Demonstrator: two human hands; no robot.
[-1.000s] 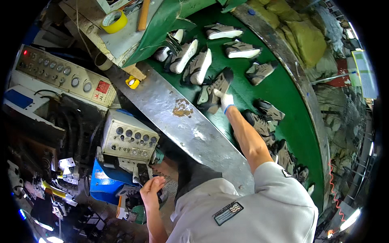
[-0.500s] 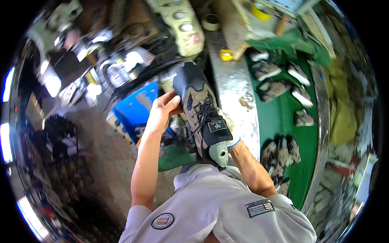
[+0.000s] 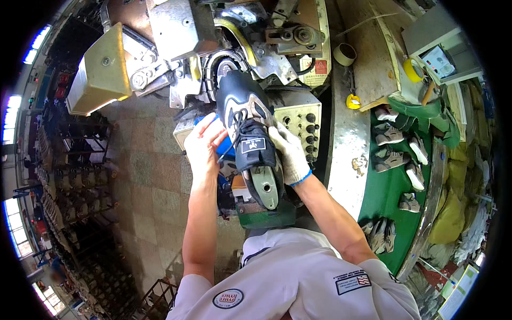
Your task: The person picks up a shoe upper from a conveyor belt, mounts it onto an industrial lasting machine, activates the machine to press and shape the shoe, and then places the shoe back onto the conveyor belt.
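A black-and-taupe lace-up shoe upper [image 3: 246, 114] sits on a pale green shoe last [image 3: 264, 186], its heel end toward me. Its toe points into the metal jaws of a machine [image 3: 226, 57]. My right hand [image 3: 288, 152], in a white knitted glove with a blue cuff edge, grips the upper's right side. My left hand [image 3: 204, 146] is bare, its fingers stretched and slightly apart beside the shoe's left side. The tip of a dark lace hangs near that thumb. Whether those fingers touch the shoe, I cannot tell.
A control panel with black knobs [image 3: 298, 128] stands right of the shoe. Farther right, a metal ledge [image 3: 349, 154] borders a green conveyor belt [image 3: 384, 186] carrying several shoes. Racks of shoes [image 3: 80, 186] stand at the left. A beige machine housing [image 3: 101, 74] juts out at upper left.
The shoe has moved forward, away from my body, and its toe is now at the machine's jaws. My left hand has let go of the toe area; the view has shifted left.
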